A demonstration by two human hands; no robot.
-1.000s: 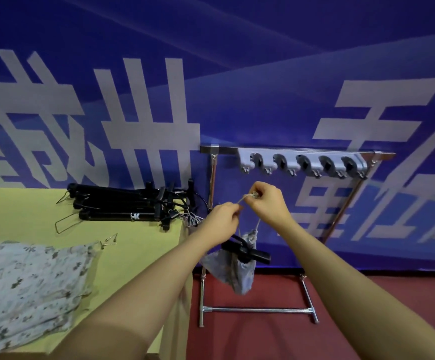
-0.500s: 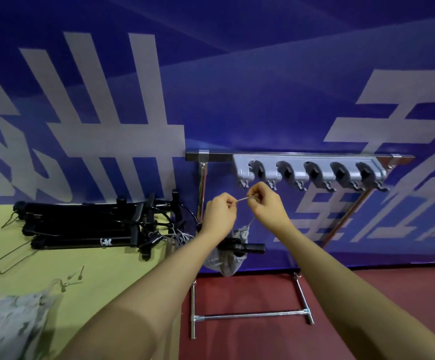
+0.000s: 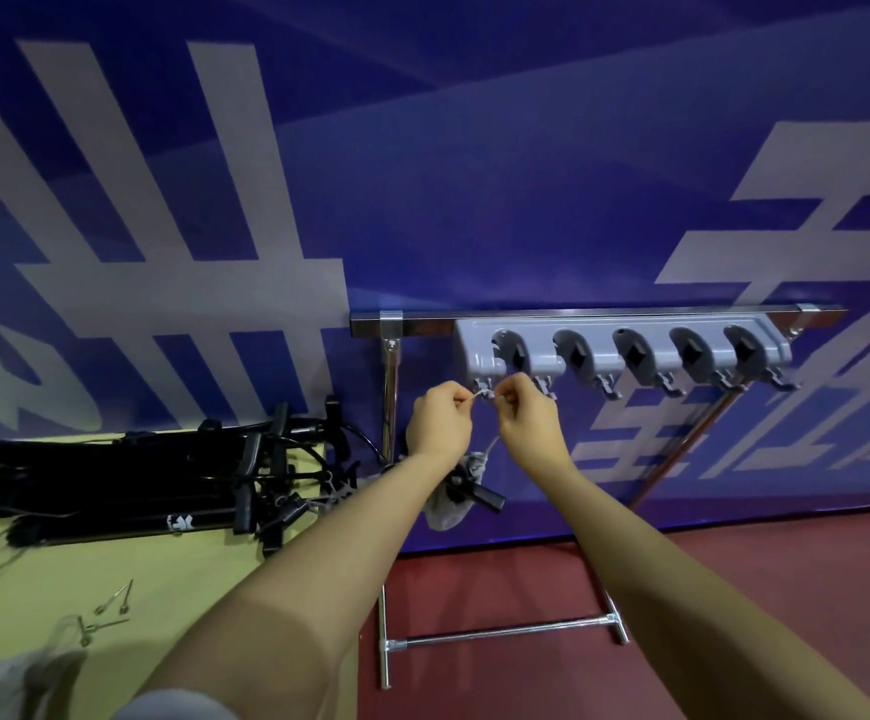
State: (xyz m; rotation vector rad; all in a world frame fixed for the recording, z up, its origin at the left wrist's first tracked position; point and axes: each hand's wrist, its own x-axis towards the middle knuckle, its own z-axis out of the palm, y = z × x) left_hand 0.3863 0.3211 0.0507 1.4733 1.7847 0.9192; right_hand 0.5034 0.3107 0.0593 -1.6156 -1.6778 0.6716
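Hanger (image 3: 480, 494): black bar, thin silver hook (image 3: 483, 395) (pale crumpled cloth (image 3: 444, 510) beneath)

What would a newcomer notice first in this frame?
Both hands meet at centre: the left hand and right hand pinch a thin wire hook just under the left end of the grey holder rack, with a black clip hanger and pale cloth dangling below. To the left, a pile of black hangers lies on the yellow table, all before a blue banner with large white characters.
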